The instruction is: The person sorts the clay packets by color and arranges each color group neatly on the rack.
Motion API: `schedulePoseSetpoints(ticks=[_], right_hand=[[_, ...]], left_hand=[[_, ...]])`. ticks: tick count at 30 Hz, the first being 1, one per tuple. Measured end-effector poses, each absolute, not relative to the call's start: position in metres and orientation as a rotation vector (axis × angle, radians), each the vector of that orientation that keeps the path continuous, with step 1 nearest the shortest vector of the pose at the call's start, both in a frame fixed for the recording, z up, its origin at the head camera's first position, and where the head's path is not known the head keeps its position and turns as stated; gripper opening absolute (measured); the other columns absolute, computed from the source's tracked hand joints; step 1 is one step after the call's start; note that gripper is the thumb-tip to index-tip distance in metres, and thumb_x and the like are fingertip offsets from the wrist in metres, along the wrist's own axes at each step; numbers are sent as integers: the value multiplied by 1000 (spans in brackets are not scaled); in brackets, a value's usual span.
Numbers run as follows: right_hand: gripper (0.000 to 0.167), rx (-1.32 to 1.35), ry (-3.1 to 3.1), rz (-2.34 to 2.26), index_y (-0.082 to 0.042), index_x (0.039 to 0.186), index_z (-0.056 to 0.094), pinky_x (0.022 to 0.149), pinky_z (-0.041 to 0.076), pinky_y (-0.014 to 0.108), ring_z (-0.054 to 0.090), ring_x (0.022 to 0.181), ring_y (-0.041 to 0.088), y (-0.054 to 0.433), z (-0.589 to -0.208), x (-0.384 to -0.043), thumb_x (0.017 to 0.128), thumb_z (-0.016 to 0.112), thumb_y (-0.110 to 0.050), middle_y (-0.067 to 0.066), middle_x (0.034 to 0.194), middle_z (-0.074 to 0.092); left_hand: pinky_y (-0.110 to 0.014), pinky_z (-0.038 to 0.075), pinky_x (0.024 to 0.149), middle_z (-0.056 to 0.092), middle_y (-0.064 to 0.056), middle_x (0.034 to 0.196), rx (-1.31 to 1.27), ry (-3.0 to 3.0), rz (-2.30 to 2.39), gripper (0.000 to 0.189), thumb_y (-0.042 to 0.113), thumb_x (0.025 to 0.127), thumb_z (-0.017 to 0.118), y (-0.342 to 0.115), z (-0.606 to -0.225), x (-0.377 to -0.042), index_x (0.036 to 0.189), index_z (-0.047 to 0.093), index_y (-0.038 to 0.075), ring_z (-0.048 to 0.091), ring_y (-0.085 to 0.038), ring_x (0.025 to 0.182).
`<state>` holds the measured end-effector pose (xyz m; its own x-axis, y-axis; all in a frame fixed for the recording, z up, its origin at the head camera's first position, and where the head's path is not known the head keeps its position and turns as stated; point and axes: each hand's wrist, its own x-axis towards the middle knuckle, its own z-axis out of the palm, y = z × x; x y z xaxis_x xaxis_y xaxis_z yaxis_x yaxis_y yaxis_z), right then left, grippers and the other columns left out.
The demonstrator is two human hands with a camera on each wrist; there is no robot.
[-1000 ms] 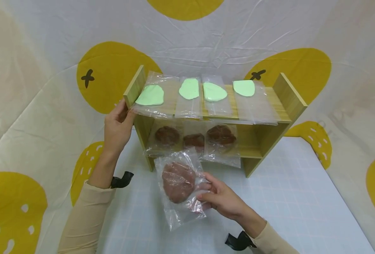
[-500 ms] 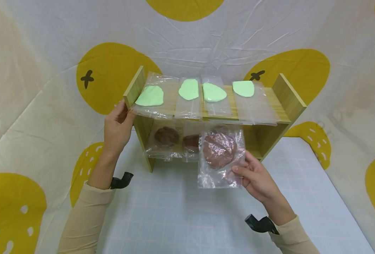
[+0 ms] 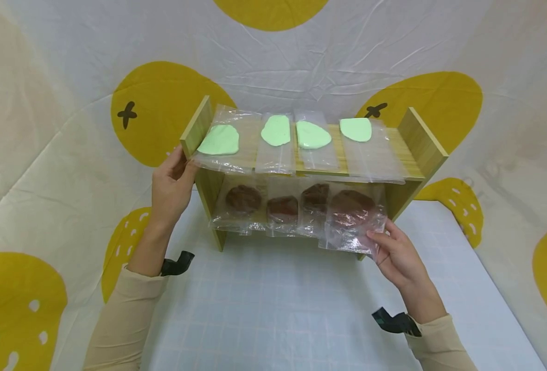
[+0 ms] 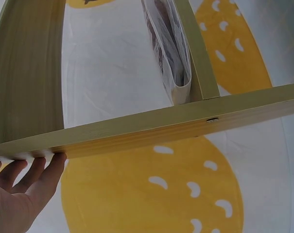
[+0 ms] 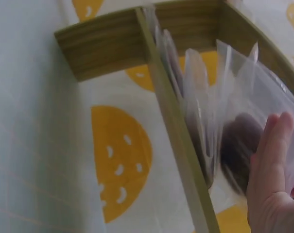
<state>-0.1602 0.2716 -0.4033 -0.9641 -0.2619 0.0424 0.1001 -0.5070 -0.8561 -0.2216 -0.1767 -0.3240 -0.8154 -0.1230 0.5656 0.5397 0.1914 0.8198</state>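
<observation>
In the head view my right hand pinches the lower right corner of a clear plastic bag with a flat, round brown lump inside. This bag is at the right of the lower tier of a small wooden shelf and partly covers its neighbour. Three more bags with brown lumps line that tier to its left. My left hand touches the shelf's left side panel near the top. In the left wrist view its fingertips rest against the outside of that panel.
On the upper tier lie several clear bags with pale green flat pieces, their lower ends hanging over the front edge. Below is a table with a light checked cloth. Behind hangs a white cloth with yellow shapes.
My right hand has carried the bag with the brown lump from in front of the shelf, right and upward to the lower tier's right end. The left hand has stayed in place.
</observation>
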Motion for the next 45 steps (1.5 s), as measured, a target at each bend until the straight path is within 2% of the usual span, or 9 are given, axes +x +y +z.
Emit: schedulePoseSetpoints(ticks=[7,11,16,19,25,29,32,37,45], right_hand=[[52,-78,1327,-2608,-1,153,19,101,47,32,59,121,18,274,-406,-154,106,41,3,7,143,46],[39,27,1040,-2702,-2,145,33,109,38,32,52,130,18,277,-411,-146,107,42,-1,6,147,43],[31,69,786,-2756,-3,138,48,114,30,33,47,135,20,280,-420,-136,108,38,-2,8,143,51],[32,72,811,-2749,-3,140,44,113,30,34,49,133,21,281,-424,-132,108,38,-3,9,140,54],[48,78,1060,-2660,-7,153,16,109,36,40,57,125,24,278,-434,-124,110,35,-7,7,141,50],[33,102,1169,-2596,-5,141,40,100,49,38,64,111,26,274,-437,-117,109,37,-6,9,130,54],[25,107,1148,-2593,-5,128,55,96,51,32,66,103,23,270,-437,-113,108,40,-2,11,119,58],[24,123,1079,-2655,-1,126,57,97,48,22,64,101,17,266,-434,-114,106,43,0,13,113,57],[23,159,957,-2714,3,121,62,98,45,19,65,100,17,266,-430,-127,107,44,-3,14,109,61]], left_hand=[[-37,49,100,58,-3,140,-384,-1958,-1672,46,20,100,65,-177,-325,-222,145,55,22,57,-22,125],[-37,49,100,59,-3,140,-383,-1958,-1670,46,20,100,65,-177,-325,-222,145,55,23,57,-22,124],[-36,50,99,59,-5,140,-398,-1943,-1667,47,16,99,65,-177,-325,-222,145,55,20,58,-22,124],[-35,50,99,59,-6,140,-403,-1932,-1668,47,14,99,65,-177,-324,-222,145,55,19,58,-23,124],[-35,49,100,59,-7,140,-419,-1925,-1672,47,13,99,64,-176,-324,-223,145,55,18,58,-23,124],[-36,49,100,58,-6,140,-418,-1935,-1668,47,14,99,64,-176,-325,-222,145,55,20,57,-23,125],[-37,49,100,58,-5,141,-403,-1949,-1658,47,16,100,64,-177,-325,-221,145,55,22,57,-22,125],[-36,50,99,59,-4,140,-388,-1949,-1656,46,16,100,64,-177,-324,-221,145,55,21,57,-22,124],[-35,50,100,59,-7,140,-394,-1945,-1677,47,14,99,64,-176,-323,-220,145,55,19,58,-22,124]])
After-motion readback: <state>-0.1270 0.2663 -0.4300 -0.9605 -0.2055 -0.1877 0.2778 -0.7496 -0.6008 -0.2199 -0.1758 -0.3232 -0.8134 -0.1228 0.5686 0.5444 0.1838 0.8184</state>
